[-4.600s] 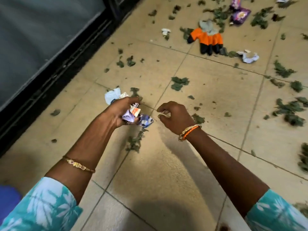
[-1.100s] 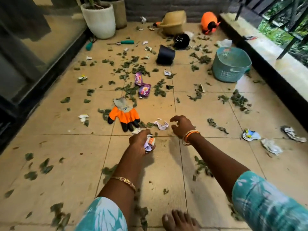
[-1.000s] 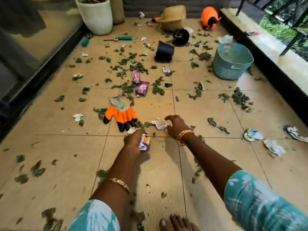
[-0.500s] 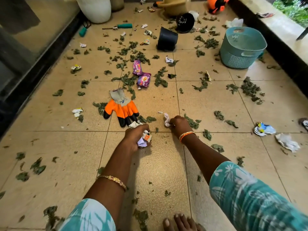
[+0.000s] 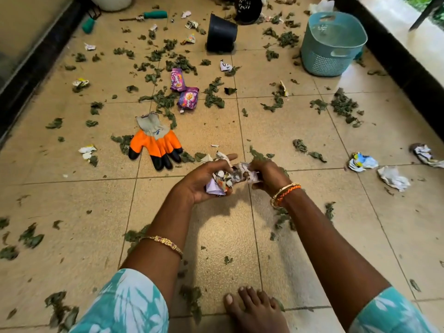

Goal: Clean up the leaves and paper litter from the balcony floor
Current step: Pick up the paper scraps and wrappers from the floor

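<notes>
Left hand (image 5: 200, 182) cupping crumpled paper wad (image 5: 222, 180), fingers curled round; right hand (image 5: 269, 175) pinching paper scrap (image 5: 249, 174) against wad, above leaf-strewn floor (image 5: 228, 231).

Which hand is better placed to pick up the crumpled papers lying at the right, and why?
Right. The right hand is nearer the crumpled papers, while the left hand already cradles the paper wad.

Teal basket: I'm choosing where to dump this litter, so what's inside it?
The teal basket shows only bare inner wall and rim; no litter visible. Its near wall hides the bottom.
</notes>
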### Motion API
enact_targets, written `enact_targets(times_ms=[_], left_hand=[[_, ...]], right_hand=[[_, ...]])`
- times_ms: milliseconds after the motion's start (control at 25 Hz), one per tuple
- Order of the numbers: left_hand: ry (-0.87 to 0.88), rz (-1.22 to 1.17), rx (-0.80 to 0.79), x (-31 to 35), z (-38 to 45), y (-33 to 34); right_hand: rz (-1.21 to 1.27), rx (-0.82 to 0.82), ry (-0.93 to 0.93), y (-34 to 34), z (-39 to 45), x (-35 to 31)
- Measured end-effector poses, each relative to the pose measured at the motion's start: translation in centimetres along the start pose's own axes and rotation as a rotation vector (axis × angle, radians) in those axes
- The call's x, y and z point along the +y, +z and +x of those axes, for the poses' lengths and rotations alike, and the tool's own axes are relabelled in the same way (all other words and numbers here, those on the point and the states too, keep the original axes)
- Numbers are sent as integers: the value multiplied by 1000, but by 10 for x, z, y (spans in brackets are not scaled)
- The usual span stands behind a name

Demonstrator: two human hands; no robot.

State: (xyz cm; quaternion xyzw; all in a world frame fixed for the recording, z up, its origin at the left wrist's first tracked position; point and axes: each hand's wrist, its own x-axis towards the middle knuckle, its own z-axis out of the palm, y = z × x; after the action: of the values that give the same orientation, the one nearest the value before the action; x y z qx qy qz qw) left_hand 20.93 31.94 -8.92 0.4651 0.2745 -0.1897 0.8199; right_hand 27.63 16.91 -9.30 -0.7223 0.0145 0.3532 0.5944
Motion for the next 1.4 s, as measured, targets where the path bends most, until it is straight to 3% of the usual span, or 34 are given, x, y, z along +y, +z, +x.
enact_targets(times_ms=[160, 320, 440, 640, 800, 880, 960, 1080, 1160, 1400], left_hand=[[-32, 112, 182, -7, 7, 12], [0, -39, 290, -3, 8, -11], [13, -112, 381, 1, 5, -33], [69, -163, 574, 1, 7, -66], [91, -179, 528, -2, 10, -73], [72, -163, 483, -5, 14, -70], [47, -144, 465, -6, 21, -62], [8, -60, 424, -6, 28, -37], [12, -5, 367, -7, 31, -15], [-64, 167, 151, -15, 42, 75]], right_hand=[[-199, 106, -109, 5, 5, 8], [-263, 144, -240, 21, 30, 2], [-638, 174, -357, 35, 69, -9], [-1141, -32, -483, 63, 124, 2], [-1356, 167, -683, 63, 114, 23], [-1254, 221, -686, 56, 110, 22], [-997, 282, -587, 46, 104, 18], [-410, 374, -367, 25, 71, 11], [-34, 344, -252, 7, 40, 10], [75, 333, -230, -52, -22, 15]])
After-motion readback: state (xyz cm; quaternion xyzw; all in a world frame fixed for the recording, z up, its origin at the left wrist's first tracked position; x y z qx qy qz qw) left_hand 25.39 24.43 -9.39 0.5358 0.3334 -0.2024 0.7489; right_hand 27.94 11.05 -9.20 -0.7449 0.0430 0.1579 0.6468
